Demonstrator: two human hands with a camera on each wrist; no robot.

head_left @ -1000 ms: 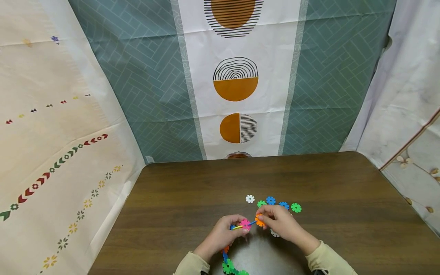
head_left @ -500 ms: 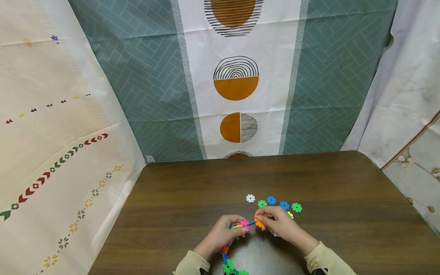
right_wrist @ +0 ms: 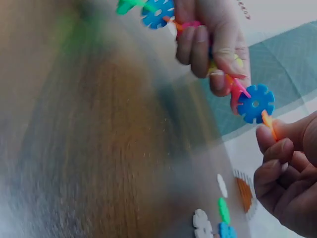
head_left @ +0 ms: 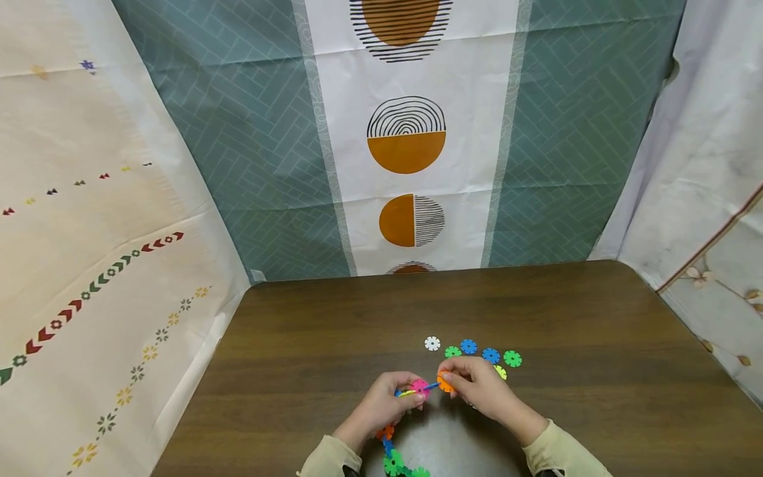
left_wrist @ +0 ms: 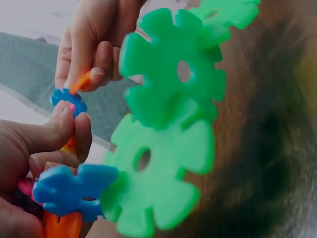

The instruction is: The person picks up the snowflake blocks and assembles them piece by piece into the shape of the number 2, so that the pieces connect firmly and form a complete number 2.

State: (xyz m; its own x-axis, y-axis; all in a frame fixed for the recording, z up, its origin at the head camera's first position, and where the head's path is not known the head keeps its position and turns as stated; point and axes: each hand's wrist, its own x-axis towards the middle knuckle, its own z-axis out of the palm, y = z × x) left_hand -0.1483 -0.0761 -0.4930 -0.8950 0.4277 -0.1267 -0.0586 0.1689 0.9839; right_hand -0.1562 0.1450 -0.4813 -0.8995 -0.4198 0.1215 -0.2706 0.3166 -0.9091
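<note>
The left hand (head_left: pixel 384 401) is pinching a pink disc (head_left: pixel 420 389), and the chain (head_left: pixel 393 463) is trailing below that hand. Between the hands, a blue disc (right_wrist: pixel 256 104) is linking the pink disc to an orange disc (head_left: pixel 445 381), which the right hand (head_left: pixel 484 389) is holding between thumb and fingers. The orange disc is meeting the blue edge, so this join looks nearly or fully made; how deep the slots are sitting, the views are not showing. Beyond the hands, a white disc (head_left: pixel 432 343), a green disc (head_left: pixel 453 352), two loose blue discs (head_left: pixel 468 346), a yellow disc (head_left: pixel 501 372) and another green disc (head_left: pixel 512 358) are lying on the table (head_left: pixel 298 344), apparently remaining unlinked.
</note>
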